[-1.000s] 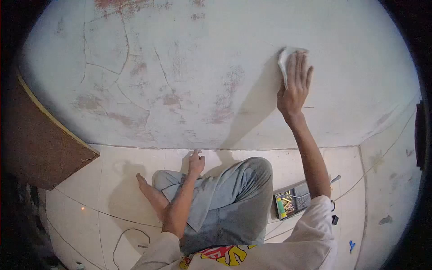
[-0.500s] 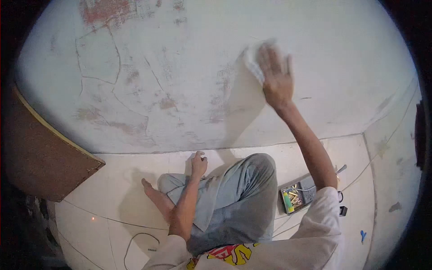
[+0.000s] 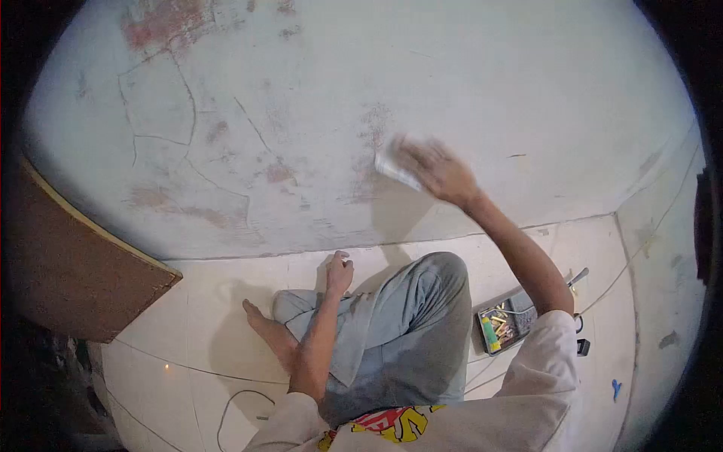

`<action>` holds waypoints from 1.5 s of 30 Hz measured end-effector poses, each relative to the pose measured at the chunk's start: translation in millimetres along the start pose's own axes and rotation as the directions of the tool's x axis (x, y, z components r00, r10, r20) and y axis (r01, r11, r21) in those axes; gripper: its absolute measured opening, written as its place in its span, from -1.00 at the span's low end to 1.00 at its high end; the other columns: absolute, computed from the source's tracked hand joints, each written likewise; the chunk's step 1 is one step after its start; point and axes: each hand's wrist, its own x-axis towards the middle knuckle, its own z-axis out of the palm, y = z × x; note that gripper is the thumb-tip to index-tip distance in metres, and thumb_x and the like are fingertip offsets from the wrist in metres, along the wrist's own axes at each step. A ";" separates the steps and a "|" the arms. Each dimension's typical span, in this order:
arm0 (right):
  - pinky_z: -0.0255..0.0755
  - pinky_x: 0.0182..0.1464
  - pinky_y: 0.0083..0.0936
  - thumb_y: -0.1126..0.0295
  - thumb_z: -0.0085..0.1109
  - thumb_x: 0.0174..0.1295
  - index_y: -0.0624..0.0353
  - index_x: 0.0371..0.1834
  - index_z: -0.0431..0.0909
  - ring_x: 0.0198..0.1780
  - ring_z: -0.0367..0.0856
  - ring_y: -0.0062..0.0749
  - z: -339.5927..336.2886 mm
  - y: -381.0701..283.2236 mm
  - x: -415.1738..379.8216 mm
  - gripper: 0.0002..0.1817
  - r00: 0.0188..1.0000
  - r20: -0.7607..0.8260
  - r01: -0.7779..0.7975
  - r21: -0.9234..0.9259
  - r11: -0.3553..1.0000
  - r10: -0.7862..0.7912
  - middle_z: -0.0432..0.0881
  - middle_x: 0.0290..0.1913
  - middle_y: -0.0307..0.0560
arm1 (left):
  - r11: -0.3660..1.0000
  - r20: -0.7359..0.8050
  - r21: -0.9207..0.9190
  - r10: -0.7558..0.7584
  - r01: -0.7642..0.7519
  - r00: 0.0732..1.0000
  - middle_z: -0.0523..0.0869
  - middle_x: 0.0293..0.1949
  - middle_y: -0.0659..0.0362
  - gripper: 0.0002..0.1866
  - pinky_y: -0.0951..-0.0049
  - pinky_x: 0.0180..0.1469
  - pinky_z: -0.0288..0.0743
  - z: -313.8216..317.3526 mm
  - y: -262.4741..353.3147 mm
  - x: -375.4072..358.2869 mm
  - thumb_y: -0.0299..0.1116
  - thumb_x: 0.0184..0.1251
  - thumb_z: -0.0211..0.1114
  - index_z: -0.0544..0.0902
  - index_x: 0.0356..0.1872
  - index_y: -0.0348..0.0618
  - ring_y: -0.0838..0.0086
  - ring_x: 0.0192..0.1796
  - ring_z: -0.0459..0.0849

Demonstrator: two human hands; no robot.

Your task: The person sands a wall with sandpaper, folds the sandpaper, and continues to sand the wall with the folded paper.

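Observation:
My right hand [image 3: 440,172] is pressed against the pale wall [image 3: 489,90], blurred by motion. A white folded piece [image 3: 398,172], like cloth or paper, lies under its fingers, its lower left edge showing; the exact material cannot be made out. Just left of it is a rough reddish-grey patch [image 3: 374,124] on the wall. My left hand [image 3: 340,273] hovers over my crossed legs near the foot of the wall. Its fingers are loosely curled, with no object visible in them.
On the floor by my right knee sits a dark open case [image 3: 503,325] with small brass-coloured pieces and a green item. A blue item [image 3: 616,389] lies farther right. A brown board [image 3: 90,256] stands at left. Thin cables [image 3: 203,372] cross the floor.
My right hand and the white piece have moved down and left across the wall, toward the reddish-grey patch. My left hand stays in about the same place, its fingers a little more curled.

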 end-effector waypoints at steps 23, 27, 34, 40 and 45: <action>-0.29 0.50 0.04 0.52 0.03 0.13 0.18 0.45 0.11 0.55 -0.13 -0.17 -10.6 4.8 38.9 -0.27 0.821 -0.365 -0.443 0.078 0.893 0.439 -0.01 0.52 0.00 | 0.988 -0.036 0.092 0.124 -0.120 0.992 0.67 -0.50 0.03 -0.73 0.39 -0.58 0.45 8.4 -28.3 7.8 -0.49 0.19 0.12 0.54 -0.08 -0.30 0.44 -0.64 0.57; 0.00 0.48 -0.14 0.27 -0.13 0.30 0.15 0.46 0.06 0.48 0.09 -0.25 40.2 -70.2 -20.3 -0.37 0.993 0.112 -0.068 0.251 0.966 0.041 0.07 0.50 -0.10 | 0.991 -0.064 0.076 0.112 -0.107 0.992 0.66 -0.51 0.02 -0.76 0.38 -0.60 0.43 12.1 -34.8 10.0 -0.50 0.19 0.12 0.54 -0.11 -0.30 0.44 -0.66 0.55; -0.03 0.49 -0.11 0.33 -0.01 0.24 0.07 0.42 0.19 0.49 0.08 -0.34 -11.0 -2.6 8.8 -0.38 0.972 -0.016 -0.233 -0.047 0.971 0.233 0.15 0.48 -0.13 | 0.993 -0.001 0.059 0.101 -0.101 0.995 0.66 -0.49 0.00 -0.72 0.39 -0.61 0.42 6.5 -23.0 8.4 -0.47 0.22 0.09 0.49 -0.03 -0.28 0.44 -0.66 0.55; -0.13 0.51 -0.12 0.49 -0.05 0.20 0.18 0.42 0.15 0.52 -0.01 -0.26 -24.7 -13.4 27.7 -0.36 0.919 -0.138 -0.386 -0.110 0.916 0.370 0.12 0.49 -0.06 | 0.998 -0.017 0.011 0.062 -0.062 0.998 0.64 -0.50 0.04 -0.72 0.39 -0.62 0.42 2.7 -11.8 4.1 -0.46 0.24 0.09 0.49 -0.03 -0.27 0.46 -0.65 0.54; 0.03 0.48 -0.18 0.33 -0.04 0.24 0.15 0.43 0.15 0.49 0.06 -0.28 17.8 -66.0 -20.8 -0.37 0.984 0.179 -0.063 0.223 0.973 0.023 0.19 0.46 -0.08 | 0.998 -0.011 0.050 0.044 -0.043 0.999 0.64 -0.48 0.03 -0.73 0.40 -0.60 0.42 2.6 -12.4 4.5 -0.44 0.24 0.10 0.50 -0.03 -0.22 0.46 -0.61 0.56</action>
